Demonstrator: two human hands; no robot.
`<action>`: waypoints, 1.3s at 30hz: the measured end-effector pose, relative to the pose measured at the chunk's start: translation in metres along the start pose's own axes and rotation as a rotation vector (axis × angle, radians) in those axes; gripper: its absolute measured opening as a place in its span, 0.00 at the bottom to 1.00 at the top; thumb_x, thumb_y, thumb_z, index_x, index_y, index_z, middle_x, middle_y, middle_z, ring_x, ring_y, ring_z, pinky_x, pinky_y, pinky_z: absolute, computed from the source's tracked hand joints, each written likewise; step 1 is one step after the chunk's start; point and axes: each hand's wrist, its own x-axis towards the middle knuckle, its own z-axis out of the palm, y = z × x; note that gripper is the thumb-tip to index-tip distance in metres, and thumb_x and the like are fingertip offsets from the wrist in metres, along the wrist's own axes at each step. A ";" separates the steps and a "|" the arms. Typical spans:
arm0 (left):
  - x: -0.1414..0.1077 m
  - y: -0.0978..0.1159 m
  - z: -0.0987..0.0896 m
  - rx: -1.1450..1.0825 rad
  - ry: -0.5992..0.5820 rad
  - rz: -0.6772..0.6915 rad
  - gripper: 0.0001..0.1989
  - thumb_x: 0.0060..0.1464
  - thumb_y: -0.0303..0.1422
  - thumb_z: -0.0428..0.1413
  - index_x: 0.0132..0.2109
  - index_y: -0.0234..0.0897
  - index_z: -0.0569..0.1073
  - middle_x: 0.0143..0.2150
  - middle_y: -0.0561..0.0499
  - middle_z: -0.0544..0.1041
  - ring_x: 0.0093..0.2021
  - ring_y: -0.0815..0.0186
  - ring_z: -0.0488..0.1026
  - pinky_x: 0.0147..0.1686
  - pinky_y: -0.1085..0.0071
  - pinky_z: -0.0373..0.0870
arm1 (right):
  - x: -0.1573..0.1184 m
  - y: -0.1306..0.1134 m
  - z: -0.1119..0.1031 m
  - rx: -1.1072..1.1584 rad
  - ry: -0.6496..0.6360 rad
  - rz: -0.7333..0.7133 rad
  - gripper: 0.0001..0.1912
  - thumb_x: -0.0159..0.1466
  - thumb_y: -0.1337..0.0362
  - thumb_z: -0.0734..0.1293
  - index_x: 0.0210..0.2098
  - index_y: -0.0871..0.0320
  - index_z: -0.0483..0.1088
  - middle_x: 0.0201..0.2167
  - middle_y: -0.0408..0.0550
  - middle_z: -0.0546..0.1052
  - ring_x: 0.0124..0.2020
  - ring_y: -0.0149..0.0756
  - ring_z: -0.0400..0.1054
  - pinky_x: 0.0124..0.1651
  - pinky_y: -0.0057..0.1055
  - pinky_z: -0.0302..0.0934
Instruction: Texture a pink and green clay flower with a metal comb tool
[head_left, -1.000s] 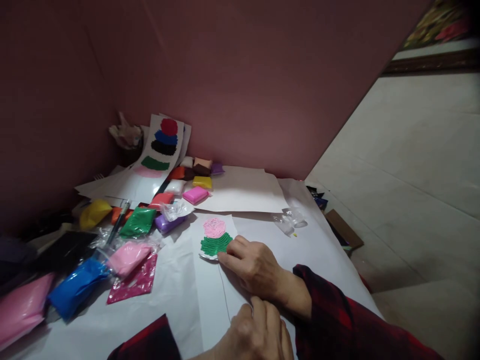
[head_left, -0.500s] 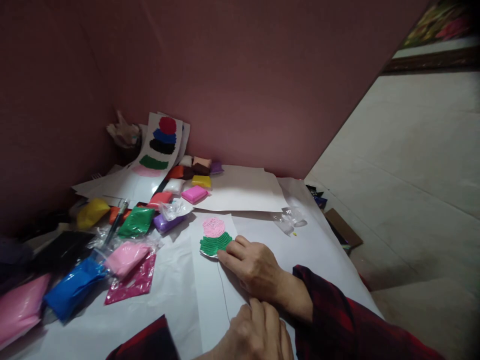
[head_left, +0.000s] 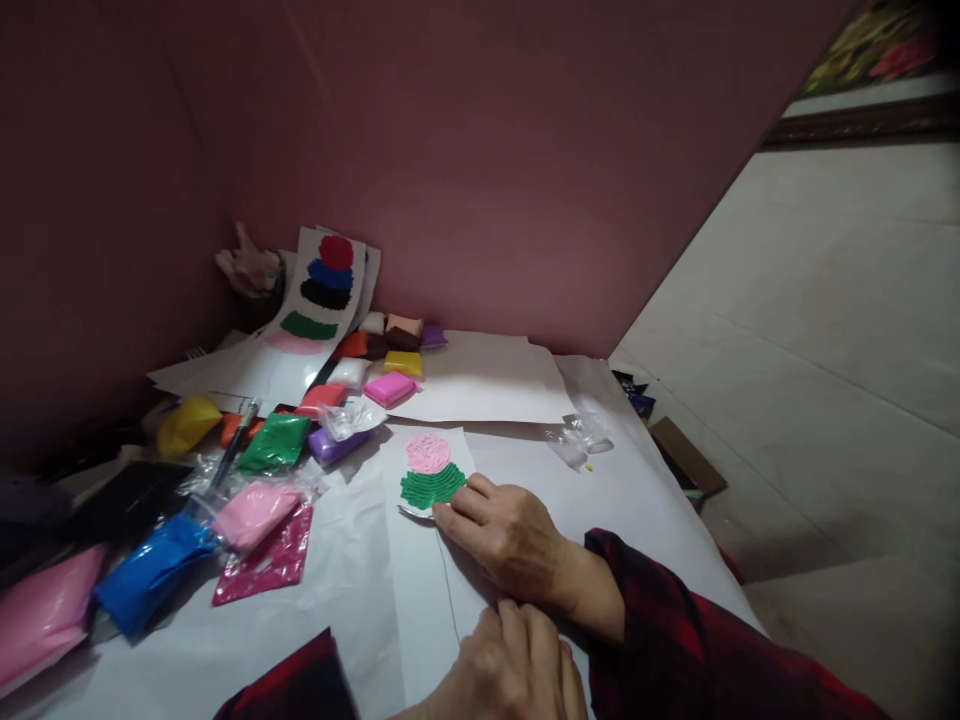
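The white paper strip (head_left: 424, 580) lay on the white-covered table (head_left: 337, 640), just in front of the person. A pink patch (head_left: 428, 454) sat near its far end, with a ridged green patch (head_left: 433, 486) right below, and a thin dark line ran from there toward the near end.

The right hand (head_left: 510, 535) came in from the right, its fingers bent and close together, the tips down at the lower right edge of the green patch. The left hand (head_left: 514, 665) was nearer the person, its fingers curled over the strip beside the line. From where I stood I couldn't tell whether either hand had anything gripped.

Off to the left were the soft colored packets: a green packet (head_left: 274, 444), a blue packet (head_left: 154, 575), and a light pink packet (head_left: 256, 515) partly on top of a dark pink one. A pen (head_left: 237, 440) leaned among them. Farther back, a painted sheet (head_left: 324, 300) curved upward, with red, blue, black, green and pink bands. A crumpled clear wrapper (head_left: 581, 440) lay to the right.
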 end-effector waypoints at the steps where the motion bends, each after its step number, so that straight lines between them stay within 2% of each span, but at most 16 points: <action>1: 0.000 0.000 0.000 -0.003 0.000 -0.001 0.10 0.43 0.22 0.56 0.20 0.37 0.66 0.14 0.53 0.67 0.12 0.67 0.61 0.12 0.70 0.47 | 0.000 0.000 0.000 0.001 0.004 -0.005 0.16 0.71 0.73 0.54 0.33 0.61 0.70 0.26 0.46 0.70 0.28 0.35 0.57 0.25 0.33 0.46; 9: 0.001 -0.003 -0.002 -0.013 -0.009 0.022 0.09 0.42 0.22 0.56 0.20 0.36 0.66 0.13 0.53 0.66 0.12 0.67 0.62 0.11 0.72 0.50 | -0.001 0.000 -0.004 0.021 -0.004 0.011 0.14 0.70 0.73 0.56 0.33 0.61 0.70 0.26 0.46 0.70 0.28 0.34 0.56 0.26 0.33 0.46; 12: 0.000 -0.002 -0.002 -0.024 0.002 -0.002 0.09 0.42 0.21 0.55 0.20 0.36 0.66 0.14 0.50 0.68 0.14 0.64 0.67 0.11 0.72 0.53 | -0.004 0.003 -0.006 0.076 -0.025 -0.014 0.13 0.70 0.72 0.57 0.33 0.60 0.71 0.26 0.45 0.69 0.28 0.33 0.56 0.27 0.32 0.48; 17: -0.003 -0.001 -0.001 -0.018 0.000 0.005 0.08 0.43 0.20 0.52 0.23 0.35 0.67 0.16 0.47 0.72 0.19 0.58 0.74 0.12 0.72 0.57 | -0.009 0.010 -0.004 0.059 -0.008 0.030 0.12 0.68 0.73 0.58 0.31 0.60 0.70 0.27 0.46 0.69 0.29 0.34 0.57 0.28 0.32 0.48; 22: -0.005 -0.001 -0.001 -0.018 0.009 -0.001 0.08 0.48 0.22 0.53 0.24 0.35 0.66 0.19 0.45 0.74 0.22 0.57 0.76 0.14 0.71 0.61 | -0.011 0.018 0.001 0.090 0.009 -0.003 0.08 0.66 0.71 0.61 0.32 0.60 0.70 0.27 0.45 0.69 0.30 0.34 0.57 0.28 0.32 0.47; 27: -0.007 0.000 0.000 -0.023 0.002 0.023 0.06 0.46 0.23 0.55 0.23 0.33 0.68 0.19 0.45 0.75 0.23 0.54 0.78 0.14 0.71 0.63 | -0.014 0.028 0.000 0.081 0.036 -0.018 0.11 0.67 0.72 0.60 0.32 0.59 0.72 0.27 0.46 0.70 0.30 0.34 0.56 0.29 0.32 0.48; 30: -0.008 -0.001 0.000 -0.036 -0.005 0.017 0.07 0.45 0.21 0.53 0.22 0.33 0.69 0.20 0.45 0.75 0.24 0.55 0.78 0.14 0.71 0.62 | -0.017 0.039 -0.002 0.113 0.049 -0.065 0.13 0.68 0.73 0.59 0.33 0.58 0.73 0.28 0.45 0.71 0.31 0.33 0.58 0.31 0.30 0.51; 34: -0.006 -0.004 -0.003 -0.055 -0.046 0.016 0.10 0.46 0.20 0.50 0.21 0.34 0.69 0.21 0.45 0.75 0.24 0.57 0.77 0.14 0.72 0.60 | -0.019 0.048 -0.002 0.138 0.083 -0.046 0.12 0.67 0.72 0.60 0.32 0.58 0.74 0.28 0.45 0.72 0.30 0.32 0.58 0.33 0.30 0.52; 39: -0.005 -0.006 -0.003 -0.106 -0.026 -0.011 0.10 0.48 0.20 0.48 0.24 0.34 0.69 0.26 0.41 0.78 0.30 0.53 0.79 0.24 0.67 0.70 | -0.018 0.051 0.003 0.120 0.124 -0.016 0.12 0.67 0.72 0.61 0.31 0.58 0.74 0.28 0.46 0.70 0.31 0.33 0.57 0.34 0.31 0.52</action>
